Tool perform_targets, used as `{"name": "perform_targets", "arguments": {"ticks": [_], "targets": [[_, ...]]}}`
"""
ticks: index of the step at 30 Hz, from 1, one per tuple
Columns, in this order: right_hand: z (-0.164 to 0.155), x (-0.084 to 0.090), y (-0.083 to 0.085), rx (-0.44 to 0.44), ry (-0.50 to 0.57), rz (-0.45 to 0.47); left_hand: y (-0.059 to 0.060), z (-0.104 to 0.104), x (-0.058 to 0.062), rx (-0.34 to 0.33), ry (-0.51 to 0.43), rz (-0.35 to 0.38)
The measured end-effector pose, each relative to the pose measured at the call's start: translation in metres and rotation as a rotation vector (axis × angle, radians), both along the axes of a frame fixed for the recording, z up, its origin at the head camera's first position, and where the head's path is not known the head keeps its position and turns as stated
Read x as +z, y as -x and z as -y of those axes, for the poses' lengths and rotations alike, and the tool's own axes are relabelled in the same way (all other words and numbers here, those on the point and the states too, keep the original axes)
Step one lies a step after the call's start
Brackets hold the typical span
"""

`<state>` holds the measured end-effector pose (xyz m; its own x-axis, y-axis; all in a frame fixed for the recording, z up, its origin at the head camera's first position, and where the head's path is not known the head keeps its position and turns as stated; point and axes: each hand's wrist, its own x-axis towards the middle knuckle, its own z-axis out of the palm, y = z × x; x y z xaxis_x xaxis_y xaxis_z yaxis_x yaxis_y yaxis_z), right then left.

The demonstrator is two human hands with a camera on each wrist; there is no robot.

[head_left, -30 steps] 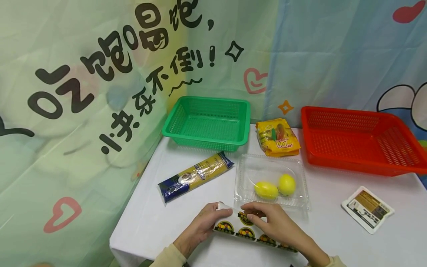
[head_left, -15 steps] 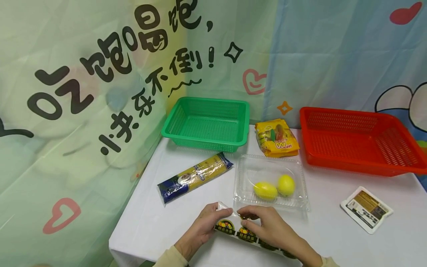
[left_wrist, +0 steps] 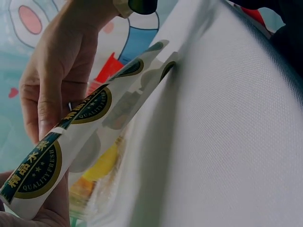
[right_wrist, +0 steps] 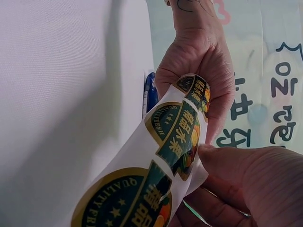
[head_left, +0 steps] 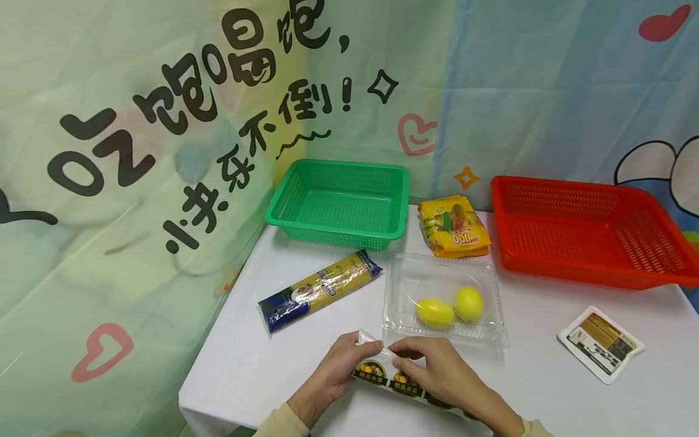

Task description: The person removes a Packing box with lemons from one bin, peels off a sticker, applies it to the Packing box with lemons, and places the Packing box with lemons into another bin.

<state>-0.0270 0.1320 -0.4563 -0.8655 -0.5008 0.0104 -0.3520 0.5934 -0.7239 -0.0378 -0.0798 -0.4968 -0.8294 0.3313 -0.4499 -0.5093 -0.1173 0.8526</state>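
Both hands sit at the near edge of the white table (head_left: pixel 306 315), just in front of the clear clamshell box (head_left: pixel 442 297) with its two yellow lemons (head_left: pixel 450 306). The left hand (head_left: pixel 333 370) pinches the curled end of a sticker strip (head_left: pixel 390 379) between thumb and fingers; the right hand (head_left: pixel 437 370) lies over the strip beside it, thumb and forefinger nipped on the sheet's top edge. Since a second ago the right hand has slid leftward along the strip, closer to the left hand, so that less of the row of round labels shows past it. The strip itself has hardly shifted from its spot in front of the clamshell. I judge the fingers are working at one sticker's edge, though no label has come free yet.

The wrist views bring the print close: each round label (right_wrist: pixel 177 135) is dark green with a gold rim, reads "QUALITY FRESH" with small stars, and carries Chinese characters across a band. Behind the clamshell lies a yellow snack bag (head_left: pixel 453 226) printed "100", seen upside down. To the clamshell's left is a blue-and-yellow spaghetti packet (head_left: pixel 319 290), its wording too small to read. To its right lies a small white pouch (head_left: pixel 601 343) with a brown panel. Behind the clamshell to the left is a green basket (head_left: pixel 338 203), to the right a red basket (head_left: pixel 587 230). The curtain (head_left: pixel 136 182) carries large black Chinese lettering.
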Motion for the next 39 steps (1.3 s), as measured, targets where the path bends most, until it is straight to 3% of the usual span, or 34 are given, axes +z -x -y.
{"name": "perform_targets", "arguments": {"ticks": [21,31,39], "targets": [[0.002,-0.002,0.001,-0.073,0.048,-0.061,-0.003,0.002,0.011,-0.037,0.047,-0.028],[0.000,0.000,0.002,-0.164,0.032,-0.103,-0.003,0.006,0.009,-0.089,0.048,-0.014],[0.000,0.000,0.002,-0.216,0.035,-0.103,-0.006,0.009,0.007,-0.087,0.056,-0.033]]}}
